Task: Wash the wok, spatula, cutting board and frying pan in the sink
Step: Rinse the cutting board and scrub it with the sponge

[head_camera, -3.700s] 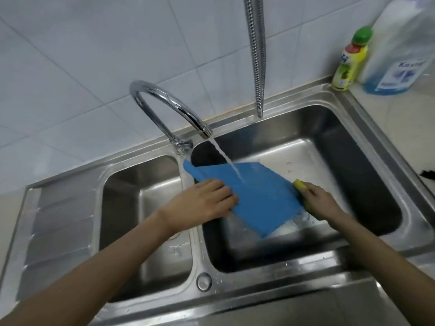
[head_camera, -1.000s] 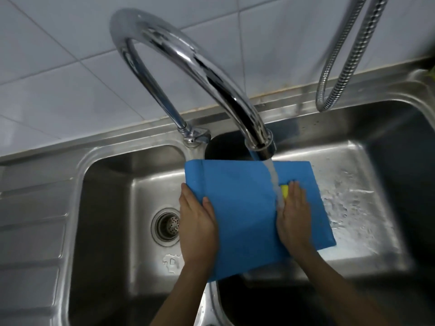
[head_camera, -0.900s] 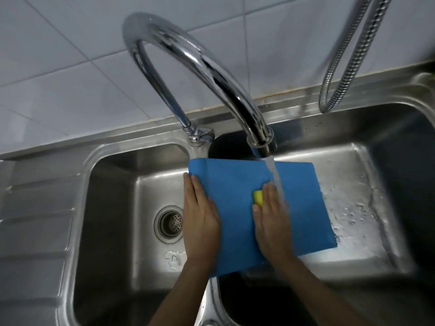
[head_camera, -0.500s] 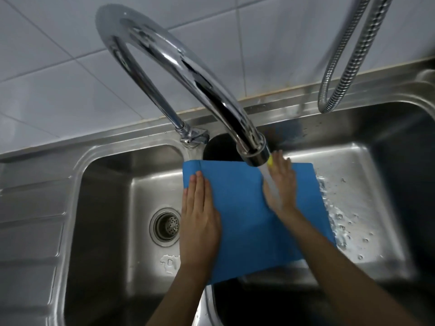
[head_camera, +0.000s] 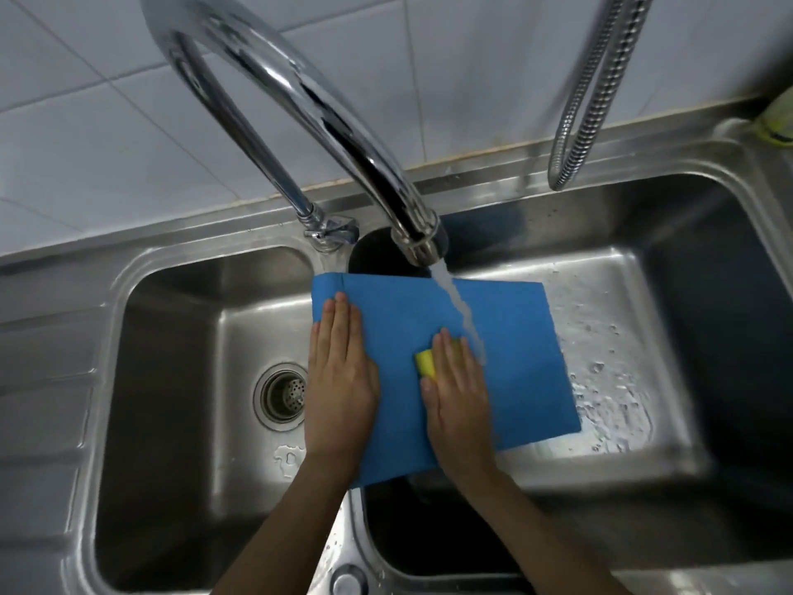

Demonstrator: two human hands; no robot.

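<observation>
surface: steel double sink [head_camera: 472,195] | on it: blue cutting board [head_camera: 506,337] across divider

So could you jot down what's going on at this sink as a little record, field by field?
item being washed: blue cutting board, lying over the divider between the two basins
left hand: pressed flat on the board's left part
right hand: presses a yellow sponge on the board
tap: running, stream lands beside the right hand
left basin: drain strainer visible

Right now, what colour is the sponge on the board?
Yellow sponge, clearest in the head view.
</observation>
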